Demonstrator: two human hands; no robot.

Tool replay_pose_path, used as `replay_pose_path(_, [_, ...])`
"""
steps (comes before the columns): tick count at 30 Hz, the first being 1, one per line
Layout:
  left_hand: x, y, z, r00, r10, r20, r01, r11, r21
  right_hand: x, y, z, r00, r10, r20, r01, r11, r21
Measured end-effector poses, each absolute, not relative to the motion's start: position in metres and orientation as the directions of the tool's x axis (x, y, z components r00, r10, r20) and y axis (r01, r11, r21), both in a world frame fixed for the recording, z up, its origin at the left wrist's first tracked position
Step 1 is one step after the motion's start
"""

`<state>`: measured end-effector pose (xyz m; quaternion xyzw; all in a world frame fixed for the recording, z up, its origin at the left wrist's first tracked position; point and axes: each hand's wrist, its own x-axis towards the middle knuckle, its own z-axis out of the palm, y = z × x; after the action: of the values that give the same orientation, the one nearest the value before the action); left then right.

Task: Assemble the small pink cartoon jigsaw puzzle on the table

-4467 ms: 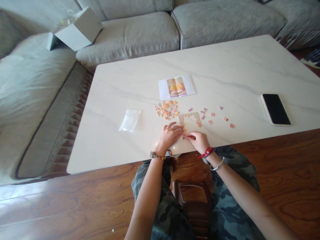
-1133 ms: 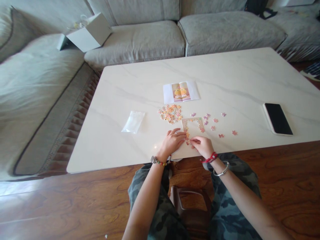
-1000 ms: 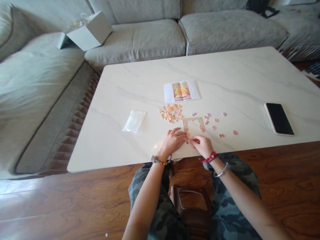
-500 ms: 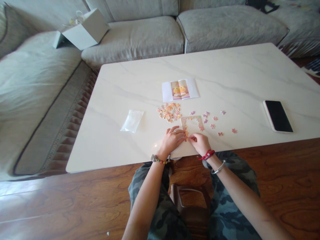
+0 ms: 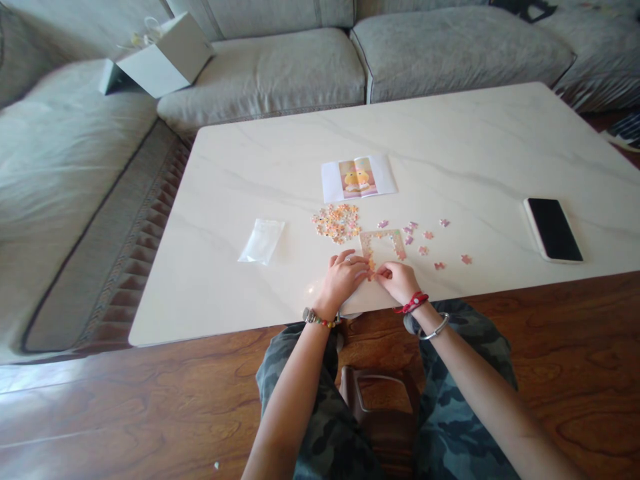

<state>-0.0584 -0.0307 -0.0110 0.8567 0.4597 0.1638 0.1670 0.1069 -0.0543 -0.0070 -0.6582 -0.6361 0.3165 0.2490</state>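
Head view: my right hand (image 5: 397, 283) pinches a piece (image 5: 371, 277), left hand (image 5: 344, 277) rests loosely on puzzle border (image 5: 381, 235) (near side unfinished); pile (image 5: 336, 223) beyond left unplaced.

1. Sofa (image 5: 270, 63): beyond table's (image 5: 225, 177) far and left edges.
2. Sheet (image 5: 359, 178): mid-table, behind piece pile (image 5: 336, 223).
3. Puzzle border (image 5: 381, 235): right of pile, towards near edge.
4. Loose pieces (image 5: 423, 251): right of border.
5. Bag (image 5: 263, 241): between pile and left edge.
6. Phone (image 5: 554, 230): right of loose pieces, by near edge.
7. Box (image 5: 165, 61): on sofa, beyond far left corner.
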Motion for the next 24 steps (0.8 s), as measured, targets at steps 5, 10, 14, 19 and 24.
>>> replay_pose_path(5, [-0.058,-0.03,-0.008,0.535,0.837,0.11,0.726,-0.523,0.446,0.112,-0.054,-0.007,-0.016,0.988,-0.151,0.568,-0.116,-0.815])
replay_pose_path(10, [-0.057,-0.029,-0.003,0.542,0.828,0.143,0.703,-0.541,0.462,0.144,-0.052,-0.001,0.083,0.985,-0.152,0.321,-0.171,-0.931])
replay_pose_path(14, [-0.056,-0.027,0.001,0.485,0.827,0.284,0.663,-0.559,0.497,0.192,-0.043,0.0,0.362,0.932,-0.019,0.334,-0.149,-0.931])
replay_pose_path(19, [-0.038,-0.024,0.006,0.445,0.786,0.429,0.597,-0.617,0.512,0.245,-0.044,-0.002,0.47,0.866,0.171,0.58,-0.157,-0.799])
replay_pose_path(24, [0.004,-0.031,0.007,0.588,0.696,0.413,0.503,-0.714,0.486,0.268,-0.058,-0.005,0.275,0.938,0.213,0.773,-0.084,-0.628])
